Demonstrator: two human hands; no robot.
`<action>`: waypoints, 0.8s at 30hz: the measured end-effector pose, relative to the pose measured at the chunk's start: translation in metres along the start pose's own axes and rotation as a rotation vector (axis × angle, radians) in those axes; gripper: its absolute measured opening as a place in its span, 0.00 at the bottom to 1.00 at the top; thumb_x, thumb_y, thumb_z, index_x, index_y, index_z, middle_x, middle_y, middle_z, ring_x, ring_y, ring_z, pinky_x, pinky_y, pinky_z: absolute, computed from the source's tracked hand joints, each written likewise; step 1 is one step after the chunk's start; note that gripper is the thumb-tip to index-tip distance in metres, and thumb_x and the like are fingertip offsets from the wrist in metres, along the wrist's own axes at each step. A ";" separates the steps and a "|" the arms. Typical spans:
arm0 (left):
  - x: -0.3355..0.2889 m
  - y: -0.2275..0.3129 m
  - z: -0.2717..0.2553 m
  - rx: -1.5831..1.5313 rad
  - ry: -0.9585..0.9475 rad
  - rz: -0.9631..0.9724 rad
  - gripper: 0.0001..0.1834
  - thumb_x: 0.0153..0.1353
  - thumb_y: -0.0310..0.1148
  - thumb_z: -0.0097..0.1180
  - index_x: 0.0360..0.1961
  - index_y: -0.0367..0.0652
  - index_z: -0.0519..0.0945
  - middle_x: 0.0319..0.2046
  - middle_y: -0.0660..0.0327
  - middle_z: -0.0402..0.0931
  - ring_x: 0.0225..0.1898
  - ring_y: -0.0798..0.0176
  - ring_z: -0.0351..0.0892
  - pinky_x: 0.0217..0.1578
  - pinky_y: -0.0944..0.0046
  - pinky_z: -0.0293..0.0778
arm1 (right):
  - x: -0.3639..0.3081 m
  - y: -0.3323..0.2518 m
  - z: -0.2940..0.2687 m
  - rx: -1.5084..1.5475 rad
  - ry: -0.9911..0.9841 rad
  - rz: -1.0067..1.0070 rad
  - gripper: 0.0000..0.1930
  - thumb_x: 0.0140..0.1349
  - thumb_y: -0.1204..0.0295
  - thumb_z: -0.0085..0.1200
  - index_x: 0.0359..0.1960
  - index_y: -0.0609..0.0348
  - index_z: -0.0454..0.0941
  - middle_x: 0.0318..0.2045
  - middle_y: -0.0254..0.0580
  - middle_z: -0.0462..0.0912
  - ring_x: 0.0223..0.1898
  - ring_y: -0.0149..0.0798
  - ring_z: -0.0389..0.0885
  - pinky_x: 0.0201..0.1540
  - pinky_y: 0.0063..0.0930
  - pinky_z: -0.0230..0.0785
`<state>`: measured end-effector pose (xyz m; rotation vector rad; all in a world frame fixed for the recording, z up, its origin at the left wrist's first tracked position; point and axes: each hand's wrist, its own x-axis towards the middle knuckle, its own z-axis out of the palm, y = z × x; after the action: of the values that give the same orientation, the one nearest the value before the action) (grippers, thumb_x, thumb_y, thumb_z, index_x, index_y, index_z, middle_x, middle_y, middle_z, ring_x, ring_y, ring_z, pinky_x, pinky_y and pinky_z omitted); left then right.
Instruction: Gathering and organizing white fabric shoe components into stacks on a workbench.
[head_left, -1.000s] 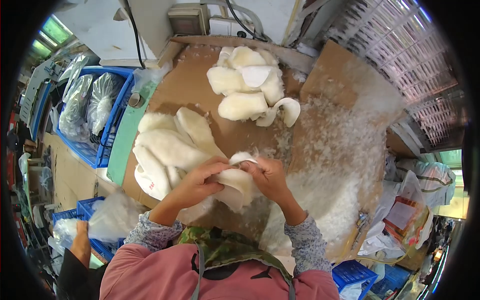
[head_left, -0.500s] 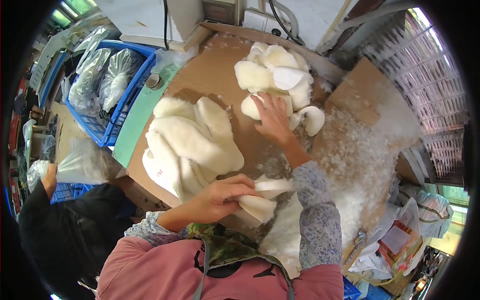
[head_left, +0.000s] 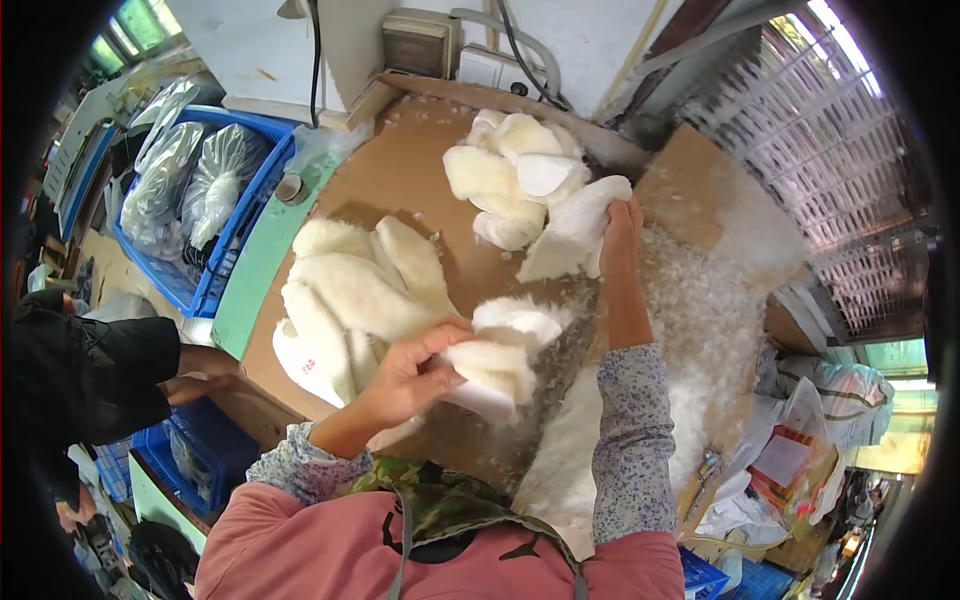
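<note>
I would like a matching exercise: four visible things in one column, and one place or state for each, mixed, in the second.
1. left hand
2. right hand
3. upper-left blue crate
4. small round container

A. on the green strip
B. gripping a white piece at the far pile
C. contains clear plastic bags
D. holding fluffy material near the left pile

Pairs: 1-D; 2-B; 3-C; 4-A

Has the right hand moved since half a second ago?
Yes, rightward: against the white wall plate, the right hand has gone from atop the fluffy cream pile to its right side, now holding one white-faced piece.
</note>
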<state>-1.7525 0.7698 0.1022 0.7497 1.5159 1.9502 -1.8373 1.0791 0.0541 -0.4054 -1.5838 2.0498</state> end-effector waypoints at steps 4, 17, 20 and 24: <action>0.016 0.002 -0.003 -0.084 0.045 -0.129 0.19 0.53 0.15 0.50 0.48 0.34 0.74 0.48 0.64 0.68 0.49 0.70 0.68 0.48 0.71 0.64 | -0.026 -0.036 0.006 -0.084 -0.160 0.147 0.08 0.60 0.71 0.47 0.37 0.58 0.77 0.25 0.24 0.71 0.27 0.19 0.66 0.29 0.17 0.59; 0.039 -0.005 -0.006 -0.081 0.098 -0.002 0.18 0.57 0.19 0.54 0.51 0.38 0.76 0.46 0.66 0.75 0.46 0.72 0.74 0.49 0.70 0.69 | -0.113 -0.090 0.034 -0.091 -0.580 0.169 0.09 0.62 0.69 0.55 0.37 0.62 0.77 0.32 0.25 0.77 0.33 0.19 0.70 0.36 0.19 0.64; 0.042 0.007 -0.002 -0.027 0.011 0.047 0.20 0.53 0.15 0.51 0.50 0.36 0.76 0.49 0.63 0.73 0.47 0.70 0.73 0.47 0.70 0.69 | -0.103 -0.081 0.015 -0.281 -0.533 0.075 0.09 0.59 0.68 0.59 0.34 0.60 0.78 0.25 0.27 0.77 0.27 0.22 0.70 0.29 0.26 0.64; 0.042 0.025 -0.007 0.082 -0.076 0.149 0.23 0.49 0.14 0.50 0.49 0.38 0.78 0.58 0.57 0.68 0.50 0.66 0.72 0.49 0.68 0.68 | -0.103 -0.108 0.000 -0.754 -0.249 -0.311 0.09 0.55 0.68 0.61 0.32 0.59 0.78 0.20 0.35 0.75 0.21 0.32 0.71 0.25 0.32 0.63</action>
<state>-1.7890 0.7902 0.1294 0.9860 1.5413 1.9514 -1.7297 1.0415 0.1496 -0.1401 -2.3793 1.2526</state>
